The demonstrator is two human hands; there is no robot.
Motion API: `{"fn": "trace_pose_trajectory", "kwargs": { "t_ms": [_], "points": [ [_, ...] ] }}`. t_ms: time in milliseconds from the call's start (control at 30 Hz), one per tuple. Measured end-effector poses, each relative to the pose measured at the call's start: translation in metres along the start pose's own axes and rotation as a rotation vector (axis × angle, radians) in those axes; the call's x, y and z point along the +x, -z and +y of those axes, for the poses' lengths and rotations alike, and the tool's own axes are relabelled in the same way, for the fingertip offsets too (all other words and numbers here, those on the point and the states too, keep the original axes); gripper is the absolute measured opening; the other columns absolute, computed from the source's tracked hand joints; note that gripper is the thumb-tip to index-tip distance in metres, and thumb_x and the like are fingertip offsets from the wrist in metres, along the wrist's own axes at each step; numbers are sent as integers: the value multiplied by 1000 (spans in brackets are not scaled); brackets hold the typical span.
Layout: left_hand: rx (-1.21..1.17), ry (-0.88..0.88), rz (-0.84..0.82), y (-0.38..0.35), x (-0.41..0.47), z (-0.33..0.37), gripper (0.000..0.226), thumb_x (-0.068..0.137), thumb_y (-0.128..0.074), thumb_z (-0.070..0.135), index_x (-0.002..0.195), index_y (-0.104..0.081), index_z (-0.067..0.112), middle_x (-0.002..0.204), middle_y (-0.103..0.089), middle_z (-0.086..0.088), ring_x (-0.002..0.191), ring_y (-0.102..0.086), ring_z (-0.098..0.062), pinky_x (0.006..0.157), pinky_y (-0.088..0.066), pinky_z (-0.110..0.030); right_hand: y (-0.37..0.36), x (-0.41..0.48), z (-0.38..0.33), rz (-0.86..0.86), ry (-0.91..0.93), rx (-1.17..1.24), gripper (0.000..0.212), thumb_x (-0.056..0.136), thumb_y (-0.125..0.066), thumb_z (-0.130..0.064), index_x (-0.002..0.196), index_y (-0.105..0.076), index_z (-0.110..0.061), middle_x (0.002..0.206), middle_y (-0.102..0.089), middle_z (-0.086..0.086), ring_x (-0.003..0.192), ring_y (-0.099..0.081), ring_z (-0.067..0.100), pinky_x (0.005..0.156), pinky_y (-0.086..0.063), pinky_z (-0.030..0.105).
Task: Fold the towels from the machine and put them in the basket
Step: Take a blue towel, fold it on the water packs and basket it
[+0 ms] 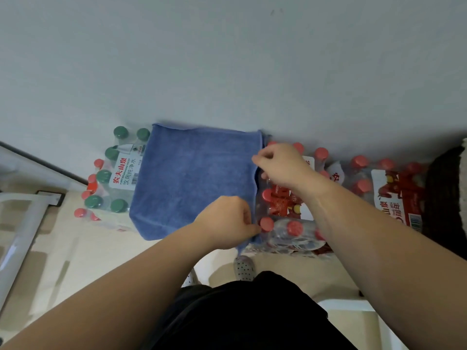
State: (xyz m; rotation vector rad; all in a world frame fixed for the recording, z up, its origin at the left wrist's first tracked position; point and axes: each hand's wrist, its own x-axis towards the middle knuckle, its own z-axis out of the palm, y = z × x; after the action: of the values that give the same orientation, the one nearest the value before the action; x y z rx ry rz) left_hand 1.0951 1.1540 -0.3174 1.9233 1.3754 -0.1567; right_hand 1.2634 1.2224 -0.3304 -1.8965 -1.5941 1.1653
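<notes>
- The towel (192, 178) lies spread flat on top of the bottle packs: the green-capped pack (118, 178) shows at its left and the red-capped pack (290, 223) at its right. Its far edge is against the wall (227, 59).
- Both hands are on its right edge. The left hand (227, 221) has its fingers curled and pinches the hem near the front corner. The right hand (280, 165) pinches the same hem closer to the wall, as far as I can tell.
- It looks like soft, light terry: limp, with no stiffness, and not fragile. I'd expect it to sag between two holds and grip the plastic wrap rather than slide.
- The best hold is on corners or hems, one hand at each end of an edge, so the fold line stays straight.
- As it lies it is nearly square with its sides square to the wall. Its front edge droops over the packs toward the person. I can't confidently pick a long axis; if anything, it runs from wall to person.
- No basket is in sight.
</notes>
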Motion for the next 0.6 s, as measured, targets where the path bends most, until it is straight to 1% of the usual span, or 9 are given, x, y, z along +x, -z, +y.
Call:
{"fn": "trace_pose_trajectory", "kwargs": {
  "t_ms": [33, 67, 133, 200, 300, 367, 467, 533, 600],
  "points": [
    [-2, 9, 10, -3, 2, -3, 51, 81, -58, 56, 66, -65, 8, 63, -66, -8, 57, -55, -21, 57, -46, -38, -2, 0, 5, -11, 5, -117, 42, 93, -59, -32, 70, -55, 3, 62, -55, 14, 55, -53, 26, 56, -42, 37],
    [-23, 22, 48, -2, 3, -6, 48, 83, -59, 57, 68, -66, 12, 65, -67, -3, 61, -58, -18, 61, -50, -37, -3, 2, 8, -5, 7, -200, 43, 93, -59, -33, 64, -52, -2, 59, -54, 11, 53, -50, 25, 56, -41, 37],
    [-57, 50, 173, 7, 4, -17, 32, 89, -62, 46, 73, -66, 18, 71, -68, 3, 71, -61, -16, 69, -52, -37, -5, 3, 11, 19, 28, -275, 42, 93, -58, -35, 61, -53, -8, 58, -54, 5, 54, -51, 22, 57, -44, 38],
    [-76, 95, 312, 22, 5, -32, 23, 90, -64, 41, 77, -66, 22, 75, -68, 7, 77, -63, -15, 74, -52, -35, -6, 4, 9, 56, 22, -319, 37, 94, -55, -36, 71, -65, -9, 67, -63, 3, 64, -60, 22, 63, -52, 39],
    [-98, 180, 493, 49, 14, -63, 14, 89, -66, 38, 87, -66, 24, 87, -69, 8, 87, -64, -17, 79, -50, -32, -5, 11, 4, 233, 23, -398, 27, 94, -54, -37, 83, -68, -16, 84, -66, 1, 83, -63, 25, 72, -51, 36],
    [-84, 221, 567, 63, 23, -85, 22, 87, -67, 38, 103, -65, 23, 105, -67, 0, 98, -62, -23, 86, -49, -35, -6, 18, 3, 346, 23, -508, 30, 92, -55, -42, 92, -69, -15, 101, -61, 7, 100, -56, 30, 84, -46, 38],
    [-4, 297, 592, 81, 38, -113, 48, 85, -68, 41, 127, -57, 21, 127, -54, -12, 117, -52, -35, 100, -43, -44, -13, 27, 3, 330, -95, -586, 41, 91, -52, -52, 113, -68, -22, 124, -55, 10, 118, -44, 34, 98, -37, 46],
    [72, 338, 575, 88, 46, -127, 58, 84, -68, 43, 135, -51, 22, 133, -48, -14, 122, -45, -40, 104, -39, -48, -20, 32, 3, 301, -158, -577, 43, 91, -48, -55, 119, -67, -29, 129, -55, 9, 123, -41, 35, 102, -32, 47],
    [131, 354, 567, 93, 50, -136, 65, 82, -69, 45, 139, -46, 23, 138, -44, -13, 125, -41, -40, 105, -37, -49, -28, 37, 0, 301, -211, -553, 39, 90, -47, -57, 112, -69, -33, 128, -57, 6, 126, -38, 34, 104, -28, 48]
  ]
}}
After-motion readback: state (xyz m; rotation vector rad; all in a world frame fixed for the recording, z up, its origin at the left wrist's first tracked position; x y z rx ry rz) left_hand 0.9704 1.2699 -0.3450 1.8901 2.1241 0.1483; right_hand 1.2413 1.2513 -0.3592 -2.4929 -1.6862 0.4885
